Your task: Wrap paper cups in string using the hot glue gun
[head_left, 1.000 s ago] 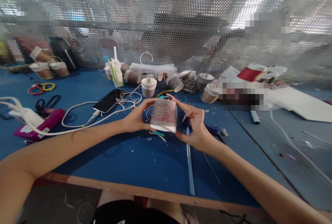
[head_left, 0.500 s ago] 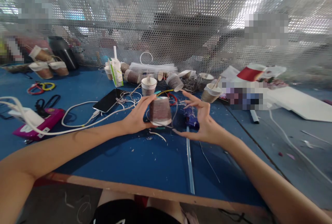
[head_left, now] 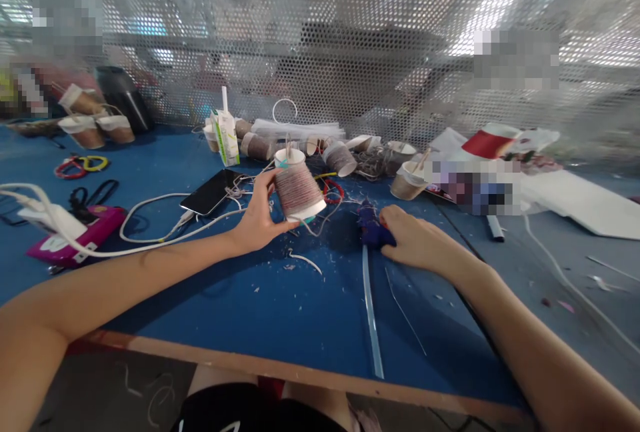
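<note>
Wrapped cup: we find the cord-wound cup (head_left: 299, 191) in the left hand (head_left: 257, 219), tilted, its white rim low and turned to the right; it appears raised off the bench (head_left: 210, 312).
Left grip: fingers (head_left: 267, 181) spread to the cup's width, the thumb under the rim end and the others at the upper end; we note a firm hold.
Loose cord: a thin grey strand (head_left: 327, 222) hangs in a loop beside the cup's rim.
Glue gun: we see the blue glue gun (head_left: 373, 232) on the bench, to the right of the cup and apart from it.
Right grip: the right hand (head_left: 417, 235) is curled closed on the gun, back of the hand upward; we cannot make out every finger.
Clear stick: it runs from the gun towards the near edge (head_left: 371, 312).
Left of bench: we record a phone (head_left: 210, 191), a white cable (head_left: 125, 254) and a purple power strip (head_left: 107, 225).
Behind: a white-rimmed cup (head_left: 290, 155) stands partly hidden by the wrapped one; a carton (head_left: 227, 137) stands to its left.
Backdrop: we observe perforated mesh (head_left: 350, 52).
</note>
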The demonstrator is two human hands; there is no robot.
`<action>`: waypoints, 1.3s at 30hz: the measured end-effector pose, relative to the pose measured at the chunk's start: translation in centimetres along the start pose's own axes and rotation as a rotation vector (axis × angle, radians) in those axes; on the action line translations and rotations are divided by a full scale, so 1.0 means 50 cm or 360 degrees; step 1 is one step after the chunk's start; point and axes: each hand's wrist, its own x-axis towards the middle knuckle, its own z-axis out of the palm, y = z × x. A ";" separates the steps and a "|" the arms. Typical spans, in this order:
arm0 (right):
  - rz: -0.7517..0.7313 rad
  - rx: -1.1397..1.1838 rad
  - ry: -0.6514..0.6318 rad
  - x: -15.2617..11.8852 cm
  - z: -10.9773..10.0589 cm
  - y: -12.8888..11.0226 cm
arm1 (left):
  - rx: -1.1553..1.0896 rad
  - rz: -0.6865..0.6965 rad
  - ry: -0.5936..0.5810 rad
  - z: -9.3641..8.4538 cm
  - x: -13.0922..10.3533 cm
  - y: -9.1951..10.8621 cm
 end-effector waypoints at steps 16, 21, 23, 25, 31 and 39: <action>-0.0078 0.0913 0.0455 -0.023 0.001 -0.156 | 0.0246 -0.0034 -0.0046 -0.007 0.004 0.011; -0.0375 0.0674 0.0289 -0.015 0.003 -0.170 | 0.0268 -0.0045 -0.0041 -0.006 0.002 0.010; -0.0377 0.0662 0.0317 -0.013 0.006 -0.168 | 0.0266 -0.0045 -0.0035 -0.005 0.002 0.010; -0.0372 0.0652 0.0337 -0.012 0.011 -0.166 | 0.0261 -0.0035 -0.0029 -0.005 0.002 0.010; -0.0370 0.0664 0.0344 -0.010 0.022 -0.161 | 0.0272 0.0002 -0.0029 -0.005 0.004 0.016; -0.0373 0.0654 0.0293 -0.011 0.010 -0.173 | 0.0328 0.0018 -0.0053 -0.007 0.005 0.020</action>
